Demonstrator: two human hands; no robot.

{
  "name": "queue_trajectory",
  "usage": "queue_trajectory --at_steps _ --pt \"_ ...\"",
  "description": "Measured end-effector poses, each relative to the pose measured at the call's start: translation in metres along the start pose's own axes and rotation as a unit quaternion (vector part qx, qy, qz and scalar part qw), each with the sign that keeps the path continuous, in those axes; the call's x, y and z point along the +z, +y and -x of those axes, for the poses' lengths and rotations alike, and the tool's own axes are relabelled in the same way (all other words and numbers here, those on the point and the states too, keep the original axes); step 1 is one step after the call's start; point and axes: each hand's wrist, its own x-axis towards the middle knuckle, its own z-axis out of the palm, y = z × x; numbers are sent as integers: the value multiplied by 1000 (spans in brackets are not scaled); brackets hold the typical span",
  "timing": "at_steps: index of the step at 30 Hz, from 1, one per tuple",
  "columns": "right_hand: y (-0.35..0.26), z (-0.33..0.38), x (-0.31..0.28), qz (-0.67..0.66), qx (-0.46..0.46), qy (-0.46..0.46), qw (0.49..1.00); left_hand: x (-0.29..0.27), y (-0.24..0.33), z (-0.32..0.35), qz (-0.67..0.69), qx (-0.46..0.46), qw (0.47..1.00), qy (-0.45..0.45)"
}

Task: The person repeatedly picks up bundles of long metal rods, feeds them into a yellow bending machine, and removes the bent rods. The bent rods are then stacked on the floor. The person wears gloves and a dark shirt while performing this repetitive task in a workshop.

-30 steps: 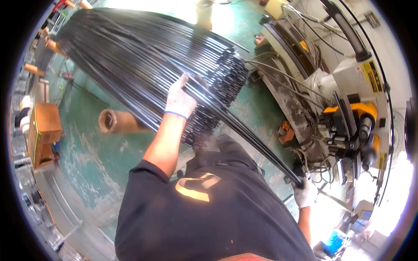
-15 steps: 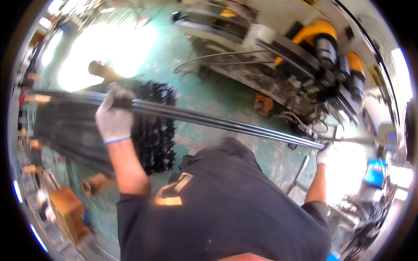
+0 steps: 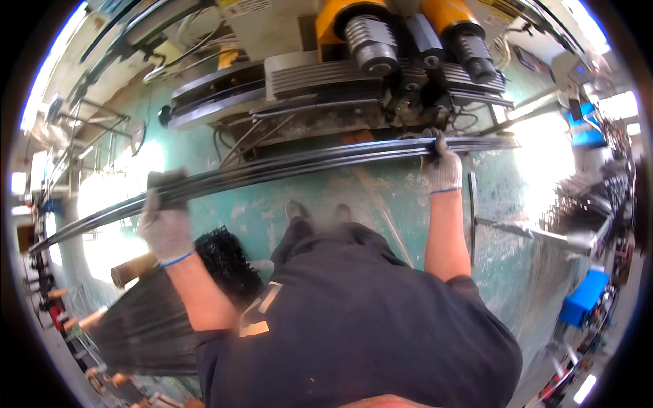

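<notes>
A bundle of long, thin dark tubes [image 3: 299, 162] spans the view in front of me, its left end lower than its right. My left hand [image 3: 166, 221], in a white knit glove with a blue cuff edge, is closed round the bundle left of its middle. Toward the other end, my right hand [image 3: 443, 166] wears a matching glove and grips the tubes, fingers wrapped over them. A large stack of similar dark lengths [image 3: 153, 319] lies at lower left, below my left forearm, its ragged black ends toward me.
A machine with orange-and-metal cylindrical heads [image 3: 371, 41] and a long metal bed [image 3: 218, 102] stands just beyond the tubes. A metal frame [image 3: 517, 231] is at the right, near a blue box [image 3: 585, 298]. A cardboard roll [image 3: 132, 268] lies beside the stack.
I have turned to the right, so the machine now lies straight ahead. The tubes have swung away from the stack, and my right hand now grips farther in from their right end.
</notes>
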Motion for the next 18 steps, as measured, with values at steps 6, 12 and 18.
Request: queue_trajectory --at_steps 6,12,18 --pt "-29 -56 33 18 -101 44 994 -58 8 -82 18 3 1000 2" --pt "-8 -75 104 244 -328 35 912 -73 -48 -154 4 -71 990 119" --pt "9 -107 124 120 -251 24 960 -17 -113 -176 23 -201 970 134"
